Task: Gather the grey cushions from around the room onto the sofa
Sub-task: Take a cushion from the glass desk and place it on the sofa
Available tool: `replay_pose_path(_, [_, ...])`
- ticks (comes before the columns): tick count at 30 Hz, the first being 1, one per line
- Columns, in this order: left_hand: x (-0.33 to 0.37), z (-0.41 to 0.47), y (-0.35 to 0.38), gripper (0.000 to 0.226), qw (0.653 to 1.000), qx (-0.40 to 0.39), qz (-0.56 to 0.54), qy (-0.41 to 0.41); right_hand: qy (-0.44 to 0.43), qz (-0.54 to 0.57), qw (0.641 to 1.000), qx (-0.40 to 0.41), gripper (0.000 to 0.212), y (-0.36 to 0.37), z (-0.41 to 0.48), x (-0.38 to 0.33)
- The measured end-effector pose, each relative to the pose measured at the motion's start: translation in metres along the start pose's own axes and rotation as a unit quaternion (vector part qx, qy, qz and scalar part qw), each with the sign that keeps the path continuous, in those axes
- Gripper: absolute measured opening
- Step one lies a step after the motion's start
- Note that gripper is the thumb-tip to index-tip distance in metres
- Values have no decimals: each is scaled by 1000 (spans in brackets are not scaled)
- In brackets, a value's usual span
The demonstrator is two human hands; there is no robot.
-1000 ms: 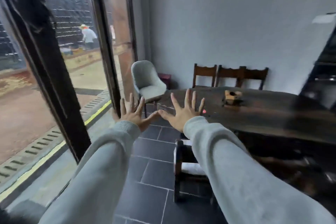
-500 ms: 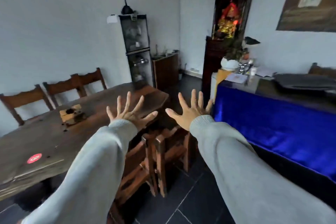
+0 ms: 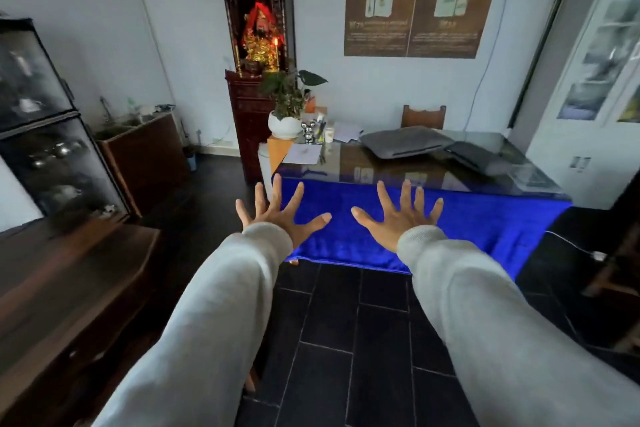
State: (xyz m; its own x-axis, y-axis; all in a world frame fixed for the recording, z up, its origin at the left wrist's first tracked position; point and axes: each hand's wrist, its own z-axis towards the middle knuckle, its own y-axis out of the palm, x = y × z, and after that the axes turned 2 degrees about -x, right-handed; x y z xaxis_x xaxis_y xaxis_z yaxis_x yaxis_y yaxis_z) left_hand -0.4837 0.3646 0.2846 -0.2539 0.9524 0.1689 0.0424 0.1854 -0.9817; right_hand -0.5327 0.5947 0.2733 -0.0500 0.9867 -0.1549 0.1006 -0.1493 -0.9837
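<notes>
Both arms in pale grey sleeves reach out in the middle of the frame. The left hand and the right hand have every finger spread wide, so each grip is open and holds nothing. Behind the hands stands a worktop with a shiny dark top and a bright blue cloth hanging down its front. A flat grey cushion lies on that worktop, right of the middle and in the upper half of the frame, well apart from both hands.
</notes>
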Motion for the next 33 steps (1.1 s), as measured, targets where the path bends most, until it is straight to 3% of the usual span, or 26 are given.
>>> replay_pose_path(7, [103, 134, 36, 120, 998, -31, 3, 57, 60, 10, 998, -1, 107, 3, 131, 84])
replay_pose_path(13, [189, 251, 50, 122, 998, -47, 7, 40, 61, 54, 997, -18, 100, -5, 264, 143])
replay_pose_path(17, [242, 327, 54, 108, 998, -57, -9, 37, 65, 61, 996, -27, 99, -18, 345, 182])
replay_pose_path(33, [388, 668, 105, 103, 987, -146, 14, 58, 132, 31, 988, -78, 95, -2, 687, 291])
